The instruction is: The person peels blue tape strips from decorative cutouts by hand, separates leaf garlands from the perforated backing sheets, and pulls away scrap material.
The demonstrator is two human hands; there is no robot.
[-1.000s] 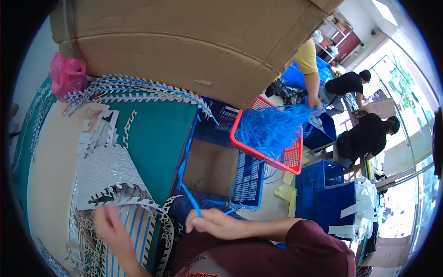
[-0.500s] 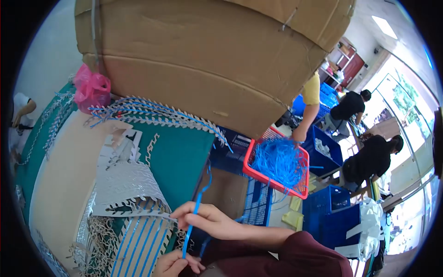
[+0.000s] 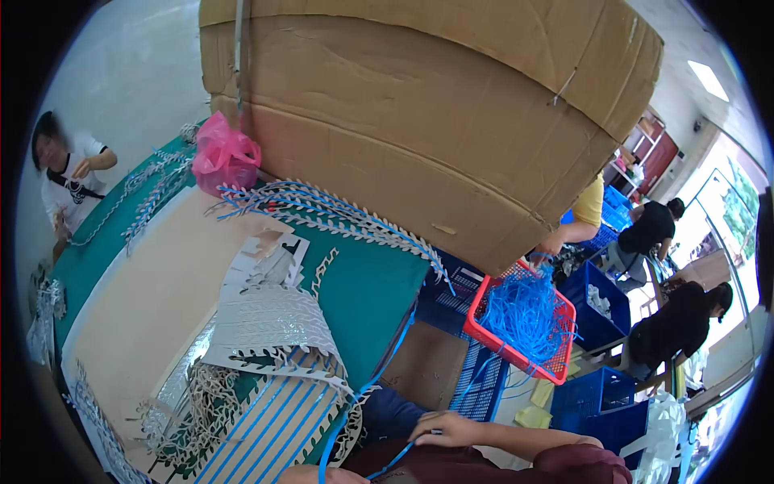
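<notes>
At the bottom edge my left hand [image 3: 322, 475] is partly cut off, its fingers closed on a narrow blue strip [image 3: 393, 462]. To its right, my right hand [image 3: 448, 428] pinches the same strip in front of my maroon shirt. More blue strip [image 3: 351, 397] loops up past the table's edge. Left of my hands lies a pale sheet striped with blue [image 3: 270, 427], its upper end under a stack of white cut-out sheets [image 3: 270, 323]. Tangled beige leaf-shaped strips [image 3: 201, 411] lie beside it.
A large cardboard box [image 3: 403, 121] stands behind the green table [image 3: 367, 278], near a pink bag [image 3: 226, 153] and leaf-edged strips [image 3: 355, 216]. A co-worker's hand [image 3: 548, 247] is at a red basket [image 3: 477, 321] of blue strips. Other people and blue crates [image 3: 597, 427] surround the area.
The view has shifted, and a person has appeared at the far left. My left hand left the white sheets and took hold of the strip. The co-worker's hand has lowered the blue strips into the basket.
</notes>
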